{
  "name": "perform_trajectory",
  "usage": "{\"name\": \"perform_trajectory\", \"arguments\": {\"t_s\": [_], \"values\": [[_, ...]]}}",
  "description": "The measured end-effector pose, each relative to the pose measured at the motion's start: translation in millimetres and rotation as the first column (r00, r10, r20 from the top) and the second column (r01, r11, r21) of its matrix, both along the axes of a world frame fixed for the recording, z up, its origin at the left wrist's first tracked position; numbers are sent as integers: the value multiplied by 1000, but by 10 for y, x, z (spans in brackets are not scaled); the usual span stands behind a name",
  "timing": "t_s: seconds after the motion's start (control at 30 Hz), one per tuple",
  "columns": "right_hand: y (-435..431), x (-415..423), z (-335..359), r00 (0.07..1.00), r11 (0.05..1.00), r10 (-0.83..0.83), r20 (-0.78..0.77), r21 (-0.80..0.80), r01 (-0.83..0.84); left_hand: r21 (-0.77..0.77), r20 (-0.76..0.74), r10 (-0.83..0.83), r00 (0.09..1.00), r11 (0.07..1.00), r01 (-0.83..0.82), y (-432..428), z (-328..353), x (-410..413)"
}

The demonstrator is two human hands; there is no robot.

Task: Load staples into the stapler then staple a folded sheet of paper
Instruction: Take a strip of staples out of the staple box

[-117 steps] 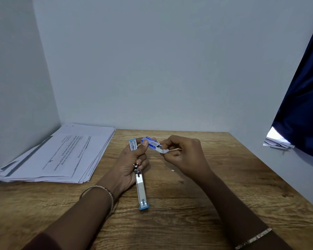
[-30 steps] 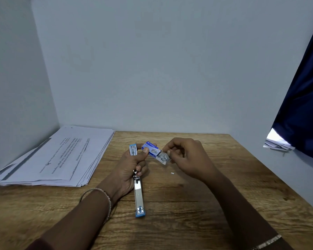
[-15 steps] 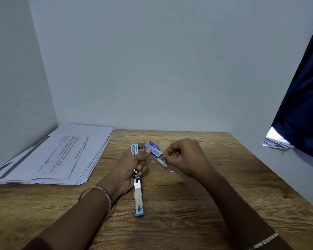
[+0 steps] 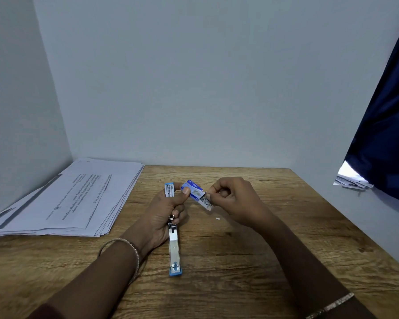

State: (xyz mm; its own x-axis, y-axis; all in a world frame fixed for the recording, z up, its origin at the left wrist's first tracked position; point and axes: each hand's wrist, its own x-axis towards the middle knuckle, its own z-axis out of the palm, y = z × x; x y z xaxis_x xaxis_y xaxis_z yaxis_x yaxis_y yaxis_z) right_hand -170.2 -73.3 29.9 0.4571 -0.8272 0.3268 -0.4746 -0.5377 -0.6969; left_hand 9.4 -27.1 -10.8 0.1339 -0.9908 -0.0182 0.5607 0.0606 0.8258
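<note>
The bench is brown wood with a plain grain, set into a corner, walls along its far and left edges. At its far left lies a loose paper stack, printed side up, its sheets fanned out and reaching the left wall. A tiny white scrap lies near the middle. The open stapler, held in the left hand, points its blue end down at the wood; whether it touches cannot be told.
</note>
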Motion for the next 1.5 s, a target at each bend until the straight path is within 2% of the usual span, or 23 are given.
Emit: {"name": "perform_trajectory", "arguments": {"t_s": [0.47, 0.57, 0.67, 0.83, 1.17, 1.33, 1.5], "values": [[-3, -59, 4, 971, 968, 58, 233, 225, -112, 39, -68, -4, 998, 999, 7, 16, 26, 4], [-3, -67, 18, 980, 985, 40, 195, 156, -72, 35, -71, -8, 997, 999, 10, 20, 30, 6], [-2, -94, 70, 995, 1000, -5, 99, 11, 4, 32, -74, -9, 997, 999, 11, 16, 25, 9], [58, -68, 99, 996, 989, 9, -92, -149, -22, 19, -18, -12, 1000, 1000, 12, 12, 24, 3], [66, -38, 112, 973, 963, 73, -218, -238, -125, 15, -10, -1, 1000, 1000, 1, -3, 6, 33], [47, -27, 97, 959, 950, 52, -279, -283, -134, 20, -39, -25, 999, 999, 26, -15, -24, 57], [49, -34, 78, 971, 951, 53, -234, -284, -120, 26, -79, -47, 996, 998, 49, -36, -42, 70]]}}
